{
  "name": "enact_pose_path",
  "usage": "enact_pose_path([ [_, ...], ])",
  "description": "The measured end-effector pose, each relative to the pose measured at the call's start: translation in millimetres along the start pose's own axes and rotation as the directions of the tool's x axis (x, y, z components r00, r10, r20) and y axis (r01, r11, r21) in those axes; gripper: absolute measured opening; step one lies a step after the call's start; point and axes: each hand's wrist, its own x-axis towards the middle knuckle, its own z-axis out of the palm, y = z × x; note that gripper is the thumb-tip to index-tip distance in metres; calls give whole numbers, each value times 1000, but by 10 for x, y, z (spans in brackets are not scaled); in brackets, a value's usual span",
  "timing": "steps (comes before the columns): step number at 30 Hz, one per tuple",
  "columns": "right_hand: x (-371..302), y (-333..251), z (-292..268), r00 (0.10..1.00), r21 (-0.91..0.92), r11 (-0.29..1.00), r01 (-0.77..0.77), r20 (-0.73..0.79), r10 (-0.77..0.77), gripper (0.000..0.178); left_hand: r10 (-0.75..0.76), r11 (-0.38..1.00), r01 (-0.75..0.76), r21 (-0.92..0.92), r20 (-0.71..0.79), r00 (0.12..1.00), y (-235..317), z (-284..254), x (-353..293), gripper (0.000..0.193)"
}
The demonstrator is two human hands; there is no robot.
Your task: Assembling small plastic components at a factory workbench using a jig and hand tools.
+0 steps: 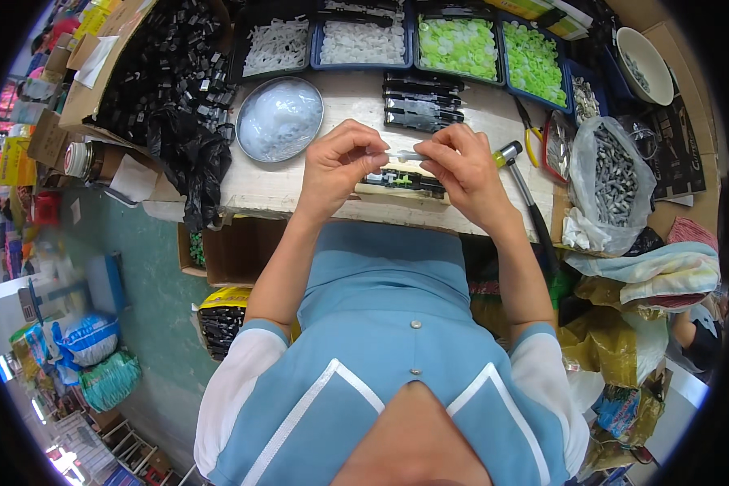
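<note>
My left hand (340, 166) and my right hand (467, 170) meet over the workbench's near edge, each with thumb and fingers pinched. Between their fingertips stretches a small whitish, see-through strip (405, 155); its exact kind does not show. Just below it lies a black assembly with bright green bits (405, 180) on a pale wooden block (377, 190). Beyond my hands, several black assemblies (423, 104) are laid out in a stack of rows. A hammer (526, 190) with a yellow-green and black head rests close to my right hand.
A round metal dish (279, 120) stands left of my hands. Blue trays of white pieces (364, 42) and green pieces (459, 49) line the back. Black parts (174, 73) fill a carton at left. Yellow-handled pliers (531, 138) and a bag of metal parts (614, 182) sit at right.
</note>
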Motion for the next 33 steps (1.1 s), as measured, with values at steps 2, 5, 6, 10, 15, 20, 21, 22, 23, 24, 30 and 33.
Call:
enact_pose_path([
  [2, 3, -7, -13, 999, -17, 1000, 7, 31, -6, 19, 21, 999, -21, 25, 0, 1000, 8, 33, -2, 12],
  [5, -20, 31, 3, 998, 125, 992, -19, 54, 12, 17, 271, 903, -263, 341, 26, 962, 53, 128, -34, 17],
  [6, -38, 48, 22, 998, 127, 992, -21, 55, 14, 17, 268, 904, -260, 340, 26, 963, 42, 136, -41, 17],
  [10, -92, 86, 47, 946, 472, 821, -321, 200, 255, 16, 330, 852, -340, 397, 96, 939, -38, 147, -33, 16],
  [15, -183, 117, 35, 788, 682, 414, -602, 426, 444, 18, 308, 860, -331, 387, 123, 943, -113, 195, -77, 17],
  [20, -270, 141, 56, 742, 662, 365, -655, 471, 477, 18, 356, 813, -404, 419, 191, 915, -158, 227, -88, 17],
  [21, -291, 132, 67, 749, 680, 356, -641, 451, 485, 15, 352, 815, -400, 419, 190, 916, -175, 228, -102, 17],
  [22, -309, 123, 76, 756, 699, 347, -625, 431, 493, 12, 309, 850, -356, 389, 181, 934, -195, 225, -116, 18],
  [23, -334, 124, 79, 754, 699, 345, -627, 432, 494, 12, 265, 881, -311, 357, 172, 949, -207, 223, -126, 19],
  [24, -365, 135, 73, 756, 708, 344, -617, 412, 509, 11, 262, 881, -308, 358, 173, 949, -201, 217, -128, 19],
  [30, -506, 254, -16, 681, 646, 339, -684, 398, 615, 7, 220, 754, -236, 613, 104, 970, -271, 179, -175, 22],
  [33, -542, 279, 22, 661, 635, 323, -702, 412, 628, 6, 164, 702, -194, 686, 110, 980, -375, 203, -211, 24],
])
